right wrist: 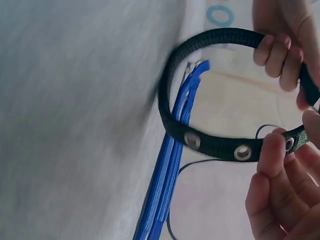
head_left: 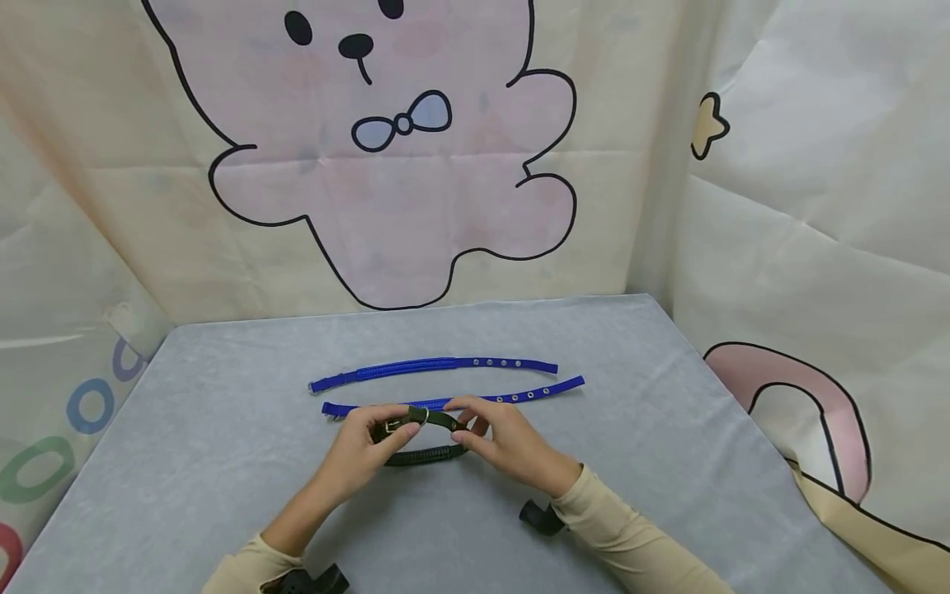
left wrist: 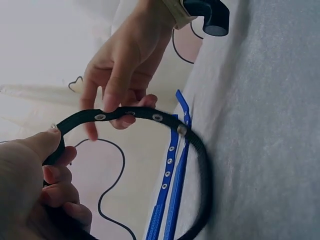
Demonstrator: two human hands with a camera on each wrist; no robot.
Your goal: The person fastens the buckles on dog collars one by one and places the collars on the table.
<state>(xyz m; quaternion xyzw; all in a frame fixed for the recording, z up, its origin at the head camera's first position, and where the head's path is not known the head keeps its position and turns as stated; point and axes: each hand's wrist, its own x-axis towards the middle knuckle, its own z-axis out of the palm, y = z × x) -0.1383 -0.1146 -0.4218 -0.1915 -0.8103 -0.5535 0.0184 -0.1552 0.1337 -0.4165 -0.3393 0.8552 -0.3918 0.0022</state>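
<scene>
A dark green collar (head_left: 425,455) with metal eyelets is bent into a loop between my two hands, above the table. My left hand (head_left: 364,443) pinches its buckle end, where a metal buckle and a ring show in the head view. With thumb and fingertips, my right hand (head_left: 505,437) pinches the eyelet strap (right wrist: 220,146) at the loop's other side. In the left wrist view, the collar (left wrist: 202,175) curves round from the left thumb to the right fingers. Behind the hands lie two blue collars (head_left: 416,365), stretched out; the nearer one (head_left: 545,392) is partly hidden by my fingers.
A grey cloth covers the table (head_left: 223,462). Printed curtains (head_left: 490,214) stand along its back and sides. Black camera mounts (head_left: 542,518) are worn at both wrists, the right one close over the cloth.
</scene>
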